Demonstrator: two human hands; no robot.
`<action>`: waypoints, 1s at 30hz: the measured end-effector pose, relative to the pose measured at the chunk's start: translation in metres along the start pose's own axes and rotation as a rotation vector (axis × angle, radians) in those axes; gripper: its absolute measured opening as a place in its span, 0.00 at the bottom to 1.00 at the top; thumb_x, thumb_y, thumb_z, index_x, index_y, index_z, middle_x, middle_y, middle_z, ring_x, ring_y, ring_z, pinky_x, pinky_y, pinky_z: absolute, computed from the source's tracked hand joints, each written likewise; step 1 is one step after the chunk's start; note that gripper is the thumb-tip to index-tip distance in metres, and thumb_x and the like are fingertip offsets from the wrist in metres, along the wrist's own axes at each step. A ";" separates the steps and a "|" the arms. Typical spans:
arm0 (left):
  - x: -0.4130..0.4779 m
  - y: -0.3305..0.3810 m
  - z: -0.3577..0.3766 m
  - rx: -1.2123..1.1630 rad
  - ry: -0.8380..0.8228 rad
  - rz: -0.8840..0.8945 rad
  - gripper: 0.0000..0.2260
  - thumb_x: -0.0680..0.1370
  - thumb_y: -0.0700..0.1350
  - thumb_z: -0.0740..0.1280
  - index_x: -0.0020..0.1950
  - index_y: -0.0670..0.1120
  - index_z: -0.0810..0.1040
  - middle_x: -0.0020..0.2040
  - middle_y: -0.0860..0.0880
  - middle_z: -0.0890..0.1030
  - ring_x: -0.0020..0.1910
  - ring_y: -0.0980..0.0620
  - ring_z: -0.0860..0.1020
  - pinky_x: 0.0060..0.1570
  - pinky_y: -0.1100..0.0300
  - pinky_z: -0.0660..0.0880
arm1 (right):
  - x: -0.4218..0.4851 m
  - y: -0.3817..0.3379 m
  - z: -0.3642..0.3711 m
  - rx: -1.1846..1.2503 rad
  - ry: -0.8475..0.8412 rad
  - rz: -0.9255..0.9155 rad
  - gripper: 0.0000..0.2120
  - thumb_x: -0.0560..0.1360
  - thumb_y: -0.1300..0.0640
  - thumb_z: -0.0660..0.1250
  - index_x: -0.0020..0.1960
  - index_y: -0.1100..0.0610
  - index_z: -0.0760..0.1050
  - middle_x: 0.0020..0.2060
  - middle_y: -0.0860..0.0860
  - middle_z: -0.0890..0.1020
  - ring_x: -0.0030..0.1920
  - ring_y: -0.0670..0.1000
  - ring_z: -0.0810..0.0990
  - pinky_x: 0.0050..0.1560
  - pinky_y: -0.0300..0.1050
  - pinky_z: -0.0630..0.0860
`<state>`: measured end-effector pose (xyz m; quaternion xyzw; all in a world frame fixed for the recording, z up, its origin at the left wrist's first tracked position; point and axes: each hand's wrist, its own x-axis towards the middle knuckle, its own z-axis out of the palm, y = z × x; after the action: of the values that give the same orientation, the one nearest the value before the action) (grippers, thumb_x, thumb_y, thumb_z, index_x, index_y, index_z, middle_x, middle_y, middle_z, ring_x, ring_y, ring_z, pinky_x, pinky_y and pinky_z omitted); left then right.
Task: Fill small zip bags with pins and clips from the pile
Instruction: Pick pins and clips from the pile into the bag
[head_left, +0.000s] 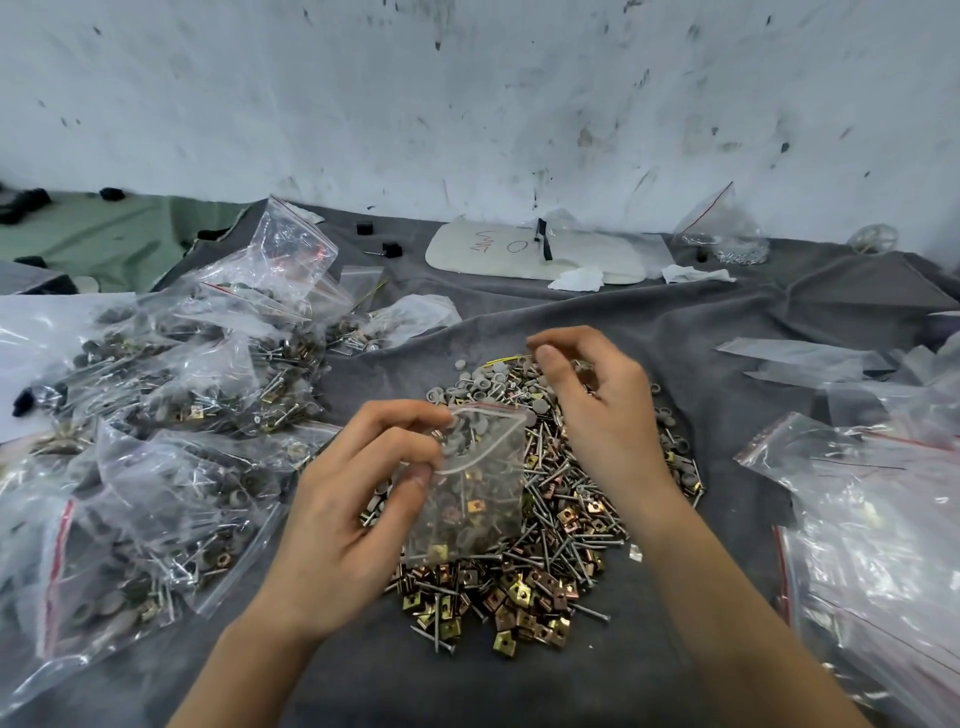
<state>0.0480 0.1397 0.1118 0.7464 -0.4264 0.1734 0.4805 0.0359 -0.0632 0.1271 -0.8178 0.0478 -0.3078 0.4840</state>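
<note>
My left hand (358, 483) pinches the open mouth of a small clear zip bag (475, 499) that hangs over the pile; the bag holds grey caps, nails and brass clips. The pile (561, 525) of nails, square brass clips and grey round caps lies on the grey cloth (727, 322) in the centre. Just right of the bag's mouth, my right hand (597, 400) hovers above the far part of the pile with its fingers curled and thumb and forefinger close together. Whether it holds small parts, I cannot tell.
Several filled zip bags (171, 415) are heaped on the left. Empty zip bags (878, 519) lie in a stack at the right. A white pad (535, 254), a bag with metal parts (722, 228) and small black pieces sit near the wall.
</note>
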 end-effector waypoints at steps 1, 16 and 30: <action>0.000 0.000 -0.001 0.002 0.004 -0.002 0.10 0.77 0.42 0.58 0.43 0.40 0.78 0.56 0.48 0.79 0.54 0.51 0.78 0.50 0.63 0.72 | 0.004 0.010 0.002 -0.046 -0.021 0.063 0.04 0.76 0.59 0.66 0.49 0.53 0.79 0.46 0.46 0.81 0.47 0.42 0.77 0.52 0.39 0.72; -0.001 -0.001 -0.005 -0.001 0.032 0.002 0.09 0.77 0.42 0.59 0.43 0.42 0.77 0.55 0.48 0.79 0.54 0.52 0.78 0.50 0.65 0.71 | -0.008 0.068 0.038 -0.453 -0.268 0.217 0.01 0.75 0.54 0.70 0.45 0.50 0.77 0.44 0.45 0.80 0.51 0.47 0.73 0.56 0.46 0.71; -0.001 -0.002 -0.003 -0.037 0.055 0.029 0.07 0.78 0.41 0.59 0.45 0.47 0.76 0.56 0.49 0.79 0.55 0.50 0.79 0.52 0.61 0.73 | -0.005 -0.037 -0.011 0.087 -0.138 -0.130 0.05 0.73 0.54 0.70 0.47 0.45 0.79 0.47 0.40 0.82 0.54 0.44 0.78 0.56 0.49 0.75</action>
<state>0.0494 0.1428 0.1115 0.7261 -0.4269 0.1931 0.5032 0.0181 -0.0504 0.1587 -0.8166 -0.0521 -0.2831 0.5003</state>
